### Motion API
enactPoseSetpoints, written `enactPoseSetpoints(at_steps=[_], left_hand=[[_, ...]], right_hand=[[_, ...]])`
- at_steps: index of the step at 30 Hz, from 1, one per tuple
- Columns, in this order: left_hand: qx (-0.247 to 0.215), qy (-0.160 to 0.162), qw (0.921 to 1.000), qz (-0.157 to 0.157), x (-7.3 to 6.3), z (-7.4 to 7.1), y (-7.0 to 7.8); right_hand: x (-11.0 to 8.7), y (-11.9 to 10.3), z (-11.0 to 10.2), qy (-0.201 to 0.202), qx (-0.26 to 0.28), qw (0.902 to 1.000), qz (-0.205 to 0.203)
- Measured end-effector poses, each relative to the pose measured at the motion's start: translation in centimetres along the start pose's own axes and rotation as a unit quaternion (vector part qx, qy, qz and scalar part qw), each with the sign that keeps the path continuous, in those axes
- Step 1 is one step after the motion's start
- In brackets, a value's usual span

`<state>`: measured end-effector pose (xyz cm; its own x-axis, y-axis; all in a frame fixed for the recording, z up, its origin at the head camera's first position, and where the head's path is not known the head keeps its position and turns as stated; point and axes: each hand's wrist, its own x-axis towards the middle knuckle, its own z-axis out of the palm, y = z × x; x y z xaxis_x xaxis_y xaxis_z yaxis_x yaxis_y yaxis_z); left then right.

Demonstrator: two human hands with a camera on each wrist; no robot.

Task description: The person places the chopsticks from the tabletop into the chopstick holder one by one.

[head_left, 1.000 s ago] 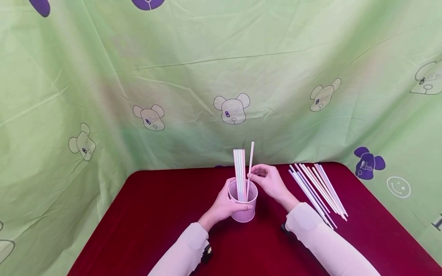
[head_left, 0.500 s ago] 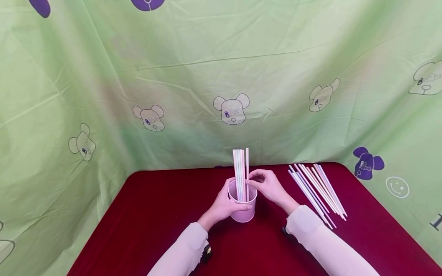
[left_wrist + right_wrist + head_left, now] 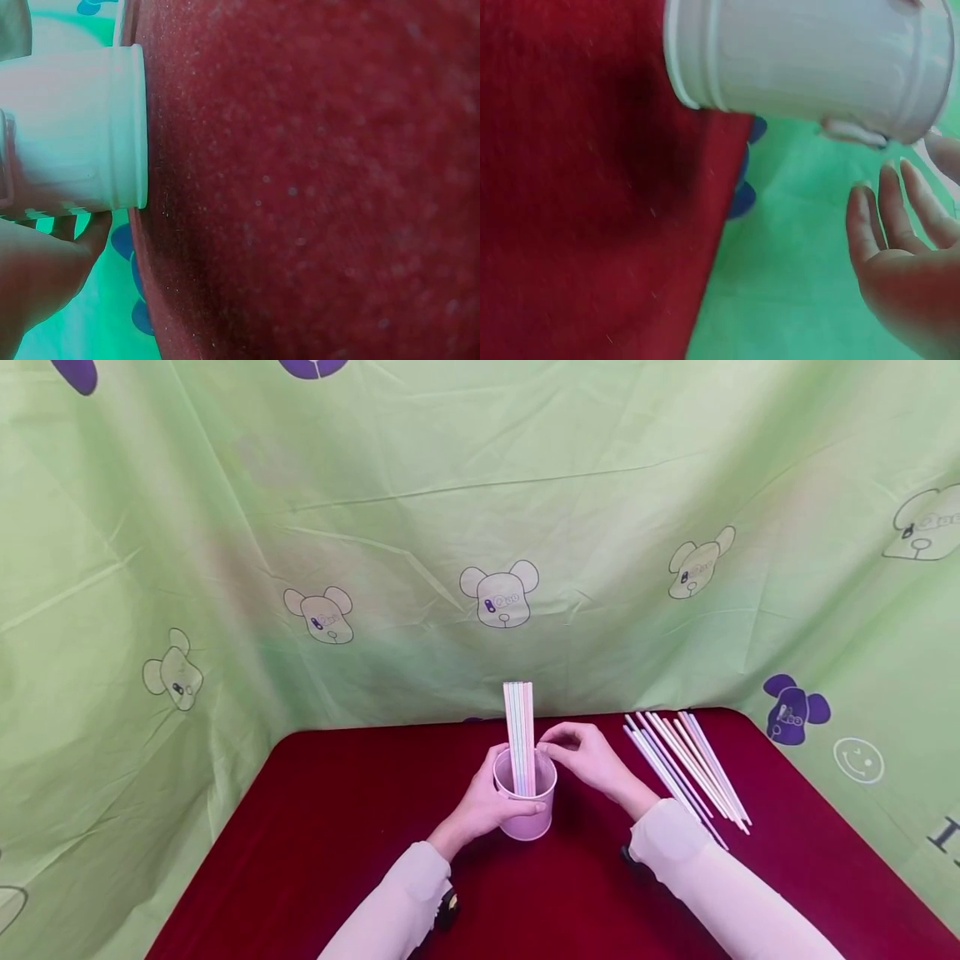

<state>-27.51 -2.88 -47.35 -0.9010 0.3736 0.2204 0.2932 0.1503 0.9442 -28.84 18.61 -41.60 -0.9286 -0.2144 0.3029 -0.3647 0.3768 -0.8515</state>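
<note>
A small pink bucket (image 3: 527, 825) stands upright on the red cloth, and my left hand (image 3: 486, 803) grips it round the side, thumb across the front. Out of the bucket rises a tight bundle of slim pastel sticks (image 3: 519, 731), leaning together in pink, white and pale green. My right hand (image 3: 591, 762) is at the rim's right side, fingertips close to the bundle, with no stick seen between them. In the right wrist view, the right hand's fingers (image 3: 896, 206) are loosely bent beside the bucket. The sticks' lower ends are hidden inside it.
Several more pastel sticks (image 3: 690, 768) lie fanned out on the red table (image 3: 360, 827) to the right, partly behind the right sleeve. A green curtain (image 3: 420, 510) with printed bear heads surrounds the table's back and sides.
The separate stick in my right hand has gone down into the bucket and now stands with the bundle. My right fingers have come off it. The left hand keeps its hold.
</note>
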Motion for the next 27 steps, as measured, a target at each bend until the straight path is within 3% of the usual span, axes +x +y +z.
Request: enactPoseSetpoints(at_steps=[6, 14, 21, 27], left_hand=[[-0.008, 0.001, 1.0000, -0.004, -0.1, 0.0, -0.2], [-0.017, 0.003, 0.9998, 0.001, 0.3, 0.1, -0.5], [-0.014, 0.001, 0.9999, -0.003, 0.2, 0.3, -0.4], [-0.001, -0.001, 1.0000, -0.009, 0.1, 0.0, -0.2]], right_hand=[[0.6, 0.0, -3.1, 0.027, -0.121, 0.9919, -0.027], [1.0, -1.1, -8.3, 0.034, -0.186, 0.9797, -0.067], [0.7, -0.4, -11.7, 0.021, -0.219, 0.9741, -0.052], [0.7, 2.3, -13.9, 0.021, -0.246, 0.9686, -0.023]])
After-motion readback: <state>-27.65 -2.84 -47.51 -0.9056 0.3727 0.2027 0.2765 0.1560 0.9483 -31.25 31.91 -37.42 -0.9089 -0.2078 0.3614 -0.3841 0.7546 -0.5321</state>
